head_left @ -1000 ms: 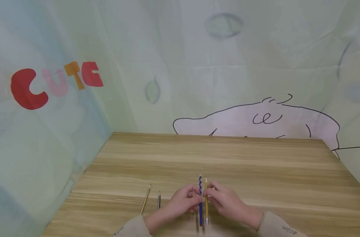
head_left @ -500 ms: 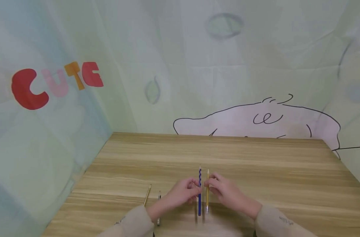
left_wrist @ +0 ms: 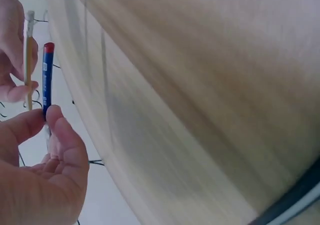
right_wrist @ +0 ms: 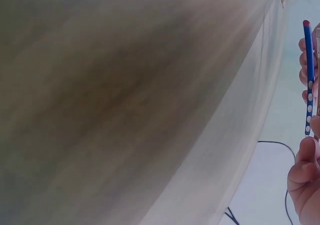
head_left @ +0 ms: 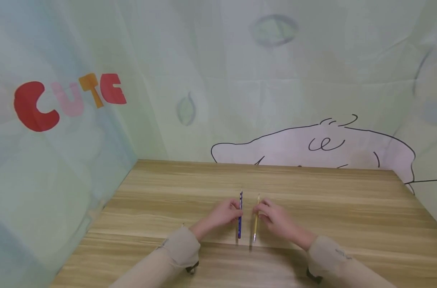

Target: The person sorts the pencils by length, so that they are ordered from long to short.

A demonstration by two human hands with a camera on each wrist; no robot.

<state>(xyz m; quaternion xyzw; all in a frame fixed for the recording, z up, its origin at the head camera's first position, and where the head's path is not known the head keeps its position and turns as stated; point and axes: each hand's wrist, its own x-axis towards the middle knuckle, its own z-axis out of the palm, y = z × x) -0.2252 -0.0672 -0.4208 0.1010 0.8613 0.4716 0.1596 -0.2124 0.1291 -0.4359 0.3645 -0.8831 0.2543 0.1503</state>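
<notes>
My left hand (head_left: 223, 213) pinches a blue pencil (head_left: 240, 228) between thumb and fingers. In the left wrist view that blue pencil (left_wrist: 47, 75) shows a red end and pale lettering; the right wrist view shows a row of pale dots along its shaft. To its right, my right hand (head_left: 277, 218) pinches a yellow pencil (head_left: 256, 228) with a whitish eraser end toward me. Both pencils point away from me, side by side with a narrow gap, the yellow one slightly tilted. Their shadows fall on the wooden table (head_left: 312, 188) below.
By the left sleeve (head_left: 180, 246) the tip of another pencil (head_left: 183, 225) peeks out, the rest hidden. A dark pencil end (head_left: 192, 271) shows under the cuff. A printed cloth backdrop (head_left: 204, 80) stands behind the table and at its left.
Both hands have carried their pencils forward, away from me, and the gap between the pencils has widened. My left sleeve now covers most of the two pencils lying at the left.
</notes>
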